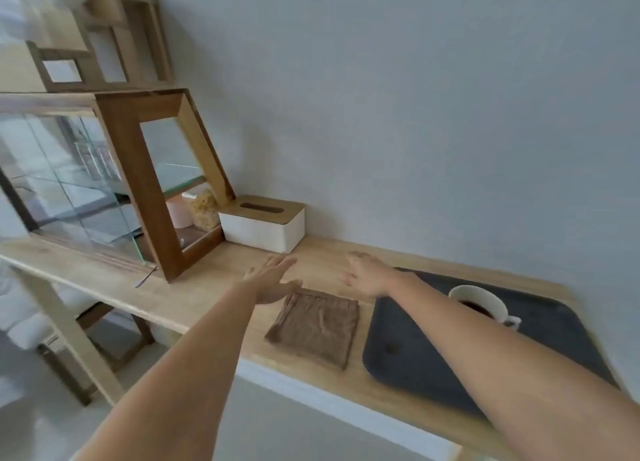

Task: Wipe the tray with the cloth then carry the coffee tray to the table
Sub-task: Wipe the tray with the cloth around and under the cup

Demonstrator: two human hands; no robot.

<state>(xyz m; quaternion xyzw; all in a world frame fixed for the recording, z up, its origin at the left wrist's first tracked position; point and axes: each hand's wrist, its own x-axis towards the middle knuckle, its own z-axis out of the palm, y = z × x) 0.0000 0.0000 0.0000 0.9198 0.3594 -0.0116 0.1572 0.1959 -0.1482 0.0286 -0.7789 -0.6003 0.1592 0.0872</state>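
Note:
A dark grey tray (415, 350) lies on the wooden counter at the right, with a white cup of coffee (479, 303) standing on its far part. A folded brown cloth (315, 325) lies flat on the counter just left of the tray. My left hand (273, 280) hovers with fingers spread above the cloth's far left corner and holds nothing. My right hand (367, 275) is stretched out, fingers apart, over the counter at the tray's far left corner, also holding nothing. My right forearm crosses over the tray and hides part of it.
A white tissue box with a wooden lid (263, 223) stands against the wall behind the hands. A wood-and-glass cabinet (138, 183) fills the counter's left side, a spoon (145, 278) lying by its base. The wooden counter (214, 287) ends at a near edge above the floor.

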